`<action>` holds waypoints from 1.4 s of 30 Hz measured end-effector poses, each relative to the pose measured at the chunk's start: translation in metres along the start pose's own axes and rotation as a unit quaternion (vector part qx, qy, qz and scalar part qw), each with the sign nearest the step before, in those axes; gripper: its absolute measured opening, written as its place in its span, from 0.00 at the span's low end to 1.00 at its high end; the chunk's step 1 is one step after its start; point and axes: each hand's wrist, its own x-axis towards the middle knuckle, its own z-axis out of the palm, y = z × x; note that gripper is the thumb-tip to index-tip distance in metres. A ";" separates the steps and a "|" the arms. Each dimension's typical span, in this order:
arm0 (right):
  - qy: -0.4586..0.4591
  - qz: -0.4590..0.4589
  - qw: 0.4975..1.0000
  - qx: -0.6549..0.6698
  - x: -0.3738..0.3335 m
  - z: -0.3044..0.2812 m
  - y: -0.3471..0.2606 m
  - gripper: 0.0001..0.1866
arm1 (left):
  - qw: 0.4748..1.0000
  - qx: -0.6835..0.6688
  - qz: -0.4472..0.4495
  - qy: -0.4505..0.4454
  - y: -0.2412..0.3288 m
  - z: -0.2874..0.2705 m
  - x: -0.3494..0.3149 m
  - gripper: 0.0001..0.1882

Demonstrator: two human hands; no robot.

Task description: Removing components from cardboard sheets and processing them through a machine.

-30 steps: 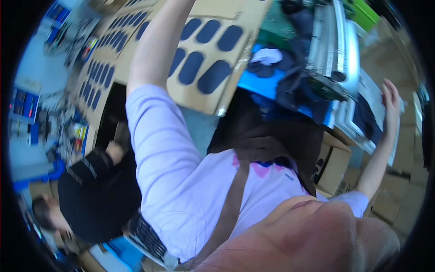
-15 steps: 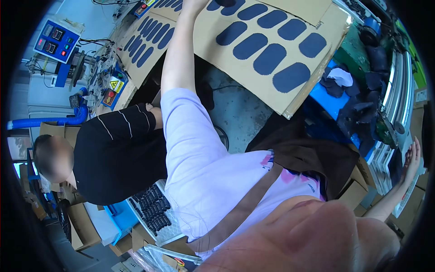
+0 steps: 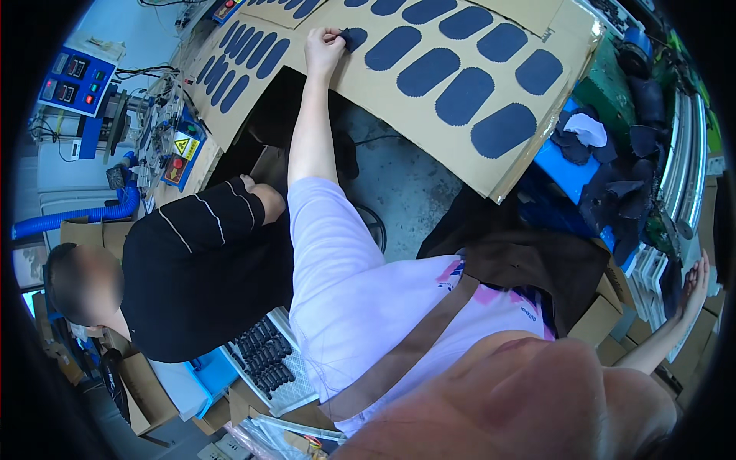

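Note:
My left arm, in a pale pink sleeve, stretches up to a big cardboard sheet [image 3: 429, 115] covered with several dark blue oval pieces. My left hand [image 3: 324, 47] pinches the edge of one dark blue oval piece [image 3: 355, 38] near the sheet's lower edge. Far out at the right rim, my right hand [image 3: 694, 282] has its fingers apart and rests against the side of a white metal rack [image 3: 665, 222], holding nothing. My torso, with a brown strap across it, fills the bottom middle.
A co-worker in a black striped shirt [image 3: 203, 276] sits at lower left beside a tray of black parts [image 3: 264, 360]. A second sheet of ovals [image 3: 238, 61], a blue control box [image 3: 73, 80] and a blue hose [image 3: 69, 218] are at left. Dark scraps lie on a blue surface [image 3: 606, 169].
The view has swung down and left, bringing the co-worker and my left hand into sight. My left hand now pinches an oval piece. My right hand sits lower at the right rim.

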 end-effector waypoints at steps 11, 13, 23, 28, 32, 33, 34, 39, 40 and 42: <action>0.003 0.001 1.000 0.006 -0.002 0.024 0.009 0.22 | 0.988 -0.121 0.066 0.074 0.011 0.022 0.055 0.10; -0.009 0.008 0.999 0.033 -0.002 0.015 0.017 0.22 | 0.978 -0.147 0.103 0.103 0.007 0.029 0.064 0.10; 0.004 -0.010 0.999 0.047 -0.006 -0.037 0.054 0.22 | 0.979 -0.188 -0.007 0.080 0.000 0.024 0.006 0.07; 0.043 0.027 0.989 0.137 0.000 -0.064 0.075 0.22 | 0.984 0.171 -0.009 0.041 0.008 0.008 -0.028 0.15; -0.025 -0.013 0.997 0.073 0.004 -0.035 0.076 0.23 | 0.956 0.289 -0.009 0.050 0.009 -0.021 -0.047 0.19; -0.036 -0.007 0.997 0.064 0.005 -0.027 0.076 0.23 | 0.954 0.296 -0.008 0.051 0.009 -0.031 -0.050 0.19; -0.049 0.000 0.997 0.056 0.006 -0.021 0.079 0.23 | 0.949 0.310 -0.004 0.054 0.010 -0.041 -0.053 0.19; -0.022 0.033 0.998 0.042 -0.006 -0.099 0.100 0.22 | 0.936 0.346 -0.052 -0.029 0.055 0.007 -0.056 0.22; 0.005 0.028 1.000 0.009 -0.014 -0.059 0.090 0.20 | 0.906 0.420 -0.035 -0.030 0.051 -0.005 -0.061 0.23; 0.060 0.004 0.997 -0.044 -0.038 0.001 0.050 0.18 | 0.890 0.454 0.038 -0.006 0.056 -0.025 -0.068 0.21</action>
